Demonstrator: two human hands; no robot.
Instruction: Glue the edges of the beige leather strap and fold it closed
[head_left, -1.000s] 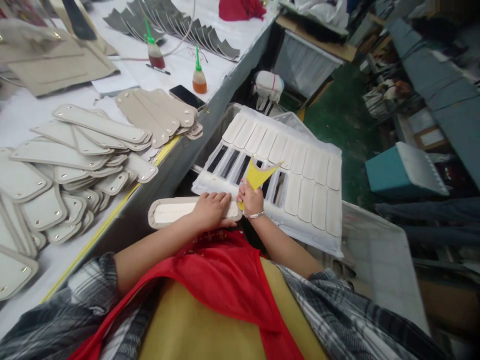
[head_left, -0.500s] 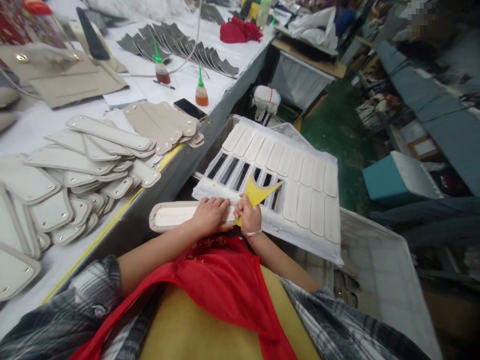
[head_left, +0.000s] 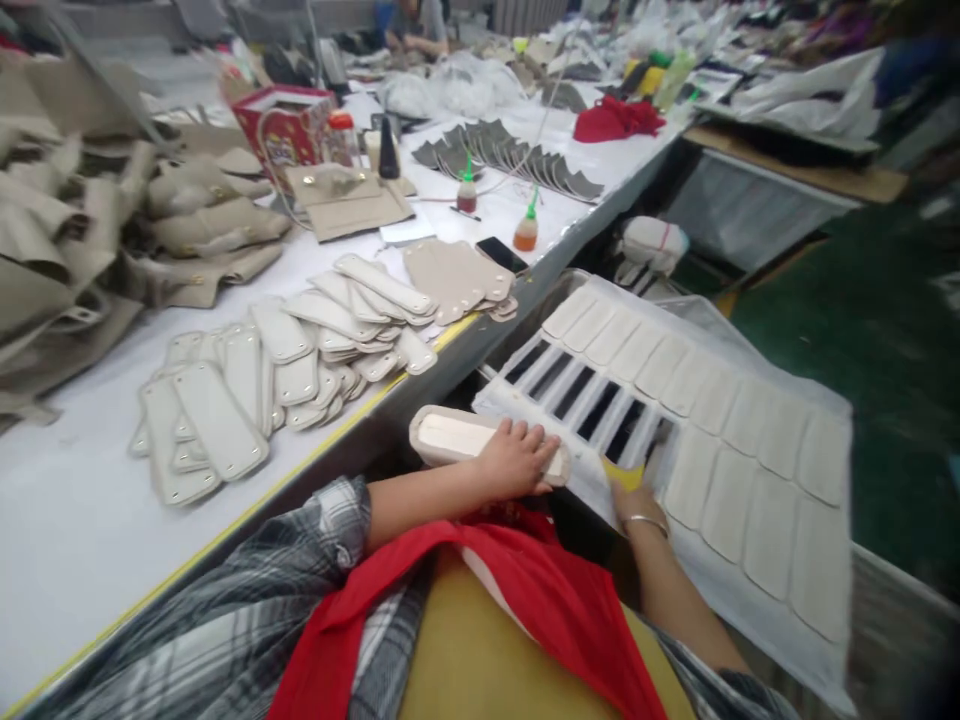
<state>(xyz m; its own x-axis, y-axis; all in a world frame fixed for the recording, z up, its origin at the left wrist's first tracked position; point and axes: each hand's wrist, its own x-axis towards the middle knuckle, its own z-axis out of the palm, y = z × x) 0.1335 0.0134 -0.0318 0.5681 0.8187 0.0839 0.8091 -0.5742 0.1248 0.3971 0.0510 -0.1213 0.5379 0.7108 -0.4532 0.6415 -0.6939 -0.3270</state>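
My left hand [head_left: 516, 462] grips a pale oblong panel [head_left: 454, 432] with rounded ends and a folded beige rim, its fingers lying over the right part. My right hand [head_left: 634, 503] is closed round a flat yellow tool [head_left: 622, 474], apart from the panel and over the near edge of the white board [head_left: 559, 448]. Much of the tool and my right fingertips are hidden. On that board lie rows of cream oblong pieces [head_left: 739, 420], with dark slots [head_left: 574, 390] between white strips at the left.
On the white table to the left lie many beige panels with metal studs [head_left: 221, 420], flat beige pieces [head_left: 454, 275], a phone [head_left: 501, 254], two green-tipped bottles [head_left: 526, 232] and a red box [head_left: 281, 125]. The table's edge [head_left: 352, 415] runs beside my left arm.
The view has swung left, showing more of the table. My right hand with the yellow tool has moved away from the panel, rightward to the board. My left hand still holds the panel.
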